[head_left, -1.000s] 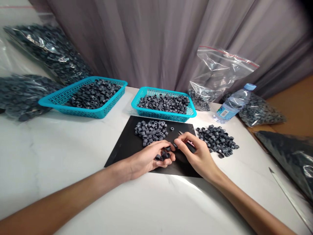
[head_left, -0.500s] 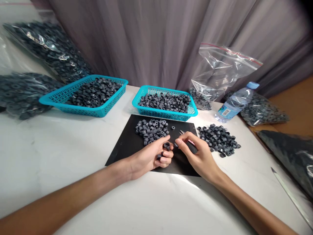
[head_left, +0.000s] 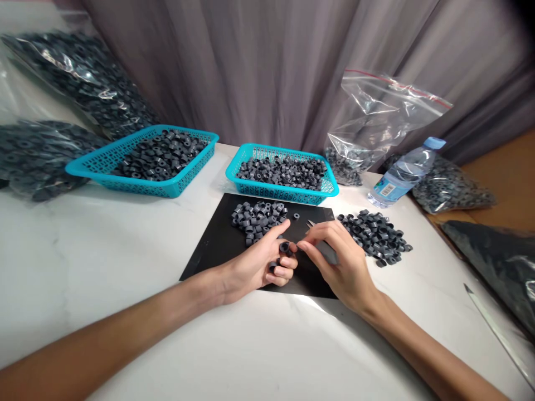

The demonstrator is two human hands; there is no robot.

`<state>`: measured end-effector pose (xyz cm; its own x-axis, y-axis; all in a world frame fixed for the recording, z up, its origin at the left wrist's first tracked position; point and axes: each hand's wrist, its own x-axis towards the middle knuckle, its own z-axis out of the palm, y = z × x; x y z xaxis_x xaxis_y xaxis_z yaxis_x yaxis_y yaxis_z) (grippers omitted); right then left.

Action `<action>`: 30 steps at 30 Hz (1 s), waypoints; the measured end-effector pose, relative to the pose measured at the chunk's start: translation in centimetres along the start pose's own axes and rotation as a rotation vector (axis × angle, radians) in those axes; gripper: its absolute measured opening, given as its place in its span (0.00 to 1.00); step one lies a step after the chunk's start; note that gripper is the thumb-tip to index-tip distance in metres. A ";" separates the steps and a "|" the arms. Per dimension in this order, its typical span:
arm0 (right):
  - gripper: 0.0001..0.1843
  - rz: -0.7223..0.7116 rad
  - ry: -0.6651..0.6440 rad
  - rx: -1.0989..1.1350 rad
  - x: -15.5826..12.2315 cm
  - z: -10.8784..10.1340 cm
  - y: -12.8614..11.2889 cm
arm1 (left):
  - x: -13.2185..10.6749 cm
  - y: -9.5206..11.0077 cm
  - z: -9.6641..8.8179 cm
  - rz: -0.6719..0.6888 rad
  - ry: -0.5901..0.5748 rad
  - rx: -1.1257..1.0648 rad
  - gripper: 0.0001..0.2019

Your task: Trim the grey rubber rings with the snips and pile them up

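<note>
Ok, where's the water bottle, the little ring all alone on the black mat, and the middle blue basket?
water bottle (head_left: pixel 402 174), head view, its clear body.
lone ring (head_left: pixel 296 216), head view, its top face.
middle blue basket (head_left: pixel 279 195), head view, front wall.

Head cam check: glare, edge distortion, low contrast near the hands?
Head view: glare streaks on the plastic bags far left and the clear bag; sheen on the table below the black mat; corners bend and the top right darkens; the dark rings in the left hand barely stand out from the mat; the tweezers in the right hand look tiny.
</note>
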<state>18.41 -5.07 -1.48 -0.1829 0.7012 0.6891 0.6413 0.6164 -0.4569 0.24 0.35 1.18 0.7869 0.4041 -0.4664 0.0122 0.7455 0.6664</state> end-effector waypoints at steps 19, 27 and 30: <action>0.09 -0.179 -0.265 -0.182 0.3 -0.5 -0.5 | 0.2 -0.6 0.1 0.050 0.044 0.085 0.28; 0.08 0.405 -0.218 0.528 0.5 0.0 -0.3 | 0.0 -0.3 0.4 0.015 0.073 0.077 0.22; 0.11 0.513 -0.236 0.722 0.5 0.2 0.0 | -0.1 -0.1 0.5 0.001 0.086 0.054 0.21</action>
<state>18.14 -4.66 -1.32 -0.2031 0.9568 0.2079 0.0787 0.2276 -0.9706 0.51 -0.07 1.44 0.7308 0.4511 -0.5122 0.0463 0.7160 0.6966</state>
